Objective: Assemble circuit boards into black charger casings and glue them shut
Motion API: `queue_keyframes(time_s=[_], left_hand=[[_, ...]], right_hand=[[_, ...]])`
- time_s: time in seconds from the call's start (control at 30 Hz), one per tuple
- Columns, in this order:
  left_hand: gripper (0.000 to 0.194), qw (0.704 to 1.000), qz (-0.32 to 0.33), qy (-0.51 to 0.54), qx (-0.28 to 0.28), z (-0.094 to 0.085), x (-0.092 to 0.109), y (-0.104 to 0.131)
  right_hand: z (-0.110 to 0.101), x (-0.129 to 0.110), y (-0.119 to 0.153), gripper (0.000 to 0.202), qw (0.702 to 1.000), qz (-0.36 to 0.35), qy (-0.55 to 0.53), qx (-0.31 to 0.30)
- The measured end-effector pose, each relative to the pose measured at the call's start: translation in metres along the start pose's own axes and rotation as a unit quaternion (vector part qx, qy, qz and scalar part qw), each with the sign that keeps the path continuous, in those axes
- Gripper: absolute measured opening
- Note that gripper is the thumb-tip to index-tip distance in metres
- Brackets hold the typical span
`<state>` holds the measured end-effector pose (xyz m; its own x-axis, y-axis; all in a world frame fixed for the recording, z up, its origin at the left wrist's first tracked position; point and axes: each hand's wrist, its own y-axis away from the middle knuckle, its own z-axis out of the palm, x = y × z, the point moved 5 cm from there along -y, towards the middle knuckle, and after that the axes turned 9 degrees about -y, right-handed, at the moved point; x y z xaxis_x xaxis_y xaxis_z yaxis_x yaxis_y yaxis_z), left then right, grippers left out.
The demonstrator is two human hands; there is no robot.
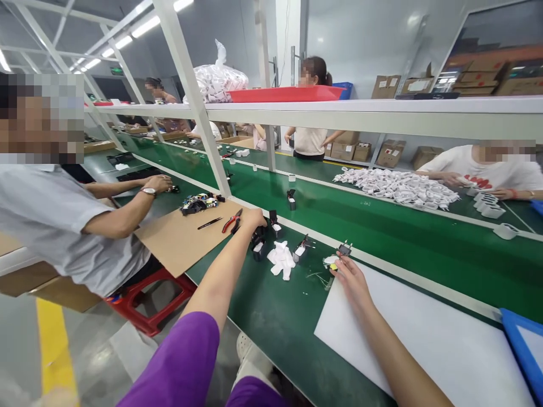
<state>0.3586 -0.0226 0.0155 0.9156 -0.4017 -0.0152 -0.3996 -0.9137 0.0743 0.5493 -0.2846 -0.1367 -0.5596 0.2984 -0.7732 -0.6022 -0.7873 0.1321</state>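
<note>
From the head cam, our left hand point(251, 217) is curled down over a black plug point(258, 244) (can't tell if it's actually gripped), while our right hand point(350, 277) lies mostly flat, fingertips on a small yellow-white part point(331, 262) at the white sheet point(424, 339) corner. Biggest risk, we reckon, is that stretched left arm brushing the white cloth point(281, 259) or the loose plugs onto the belt point(382, 226). Near edge is close, cutters point(232, 221) crowd the left, open room's on the sheet.

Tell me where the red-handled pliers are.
Head view, left of centre: the red-handled pliers lie on the cardboard sheet, just left of the left hand.
</note>
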Motion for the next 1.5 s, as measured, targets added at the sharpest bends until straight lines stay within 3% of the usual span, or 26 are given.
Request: queue_keyframes(time_s=[0.1, 0.2, 0.23, 0.3, 0.37, 0.5, 0.67, 0.8, 0.9, 1.0, 1.17, 1.27, 1.37, 1.5], left_hand=[[0.047, 0.996, 0.013, 0.02, 0.088, -0.023, 0.003, 0.022], [0.056, 0.981, 0.092, 0.066, 0.16, -0.03, 0.022, 0.059], [0.055, 0.971, 0.138, 0.096, 0.169, -0.026, 0.033, 0.074], [0.05, 0.923, 0.267, 0.219, 0.171, -0.012, 0.063, 0.106], [0.05, 0.881, 0.348, 0.28, 0.155, 0.009, 0.093, 0.133], [0.053, 0.853, 0.395, 0.319, 0.12, 0.042, 0.144, 0.162], [0.065, 0.845, 0.434, 0.294, 0.104, 0.068, 0.182, 0.18], [0.051, 0.842, 0.473, 0.233, 0.112, 0.09, 0.191, 0.196], [0.057, 0.841, 0.488, 0.197, 0.128, 0.099, 0.19, 0.202], [0.052, 0.842, 0.482, 0.181, 0.159, 0.097, 0.187, 0.204], [0.041, 0.816, 0.513, 0.197, 0.178, 0.089, 0.185, 0.206], [0.055, 0.825, 0.494, 0.252, 0.107, 0.088, 0.184, 0.203], [0.08, 0.83, 0.459, 0.316, 0.002, 0.093, 0.184, 0.201], [0.079, 0.814, 0.457, 0.357, -0.033, 0.097, 0.183, 0.203]], right_hand=[[0.007, -0.007, 0.004, 0.048, 1.0, -0.01, -0.024, -0.015], [0.018, -0.017, 0.009, 0.047, 0.998, -0.017, -0.048, -0.039], [0.023, -0.021, 0.011, 0.046, 0.997, -0.019, -0.056, -0.049], [0.031, -0.03, 0.016, 0.046, 0.995, -0.025, -0.068, -0.069], [0.037, -0.041, 0.022, 0.045, 0.993, -0.034, -0.076, -0.082], [0.031, -0.065, 0.039, 0.048, 0.992, -0.058, -0.078, -0.075], [-0.01, -0.076, 0.072, 0.04, 0.995, -0.077, -0.06, 0.005], [-0.032, -0.062, 0.096, 0.039, 0.996, -0.049, -0.04, 0.059], [-0.034, -0.05, 0.106, 0.04, 0.997, -0.018, -0.03, 0.071], [-0.031, -0.043, 0.112, 0.039, 0.997, 0.004, -0.025, 0.07], [-0.032, -0.042, 0.12, 0.047, 0.998, 0.023, 0.005, 0.066], [-0.032, -0.049, 0.124, 0.043, 0.998, 0.018, 0.019, 0.05], [-0.032, -0.066, 0.13, 0.041, 0.996, -0.056, 0.058, 0.031], [-0.032, -0.088, 0.142, 0.045, 0.976, -0.169, 0.133, 0.022]])
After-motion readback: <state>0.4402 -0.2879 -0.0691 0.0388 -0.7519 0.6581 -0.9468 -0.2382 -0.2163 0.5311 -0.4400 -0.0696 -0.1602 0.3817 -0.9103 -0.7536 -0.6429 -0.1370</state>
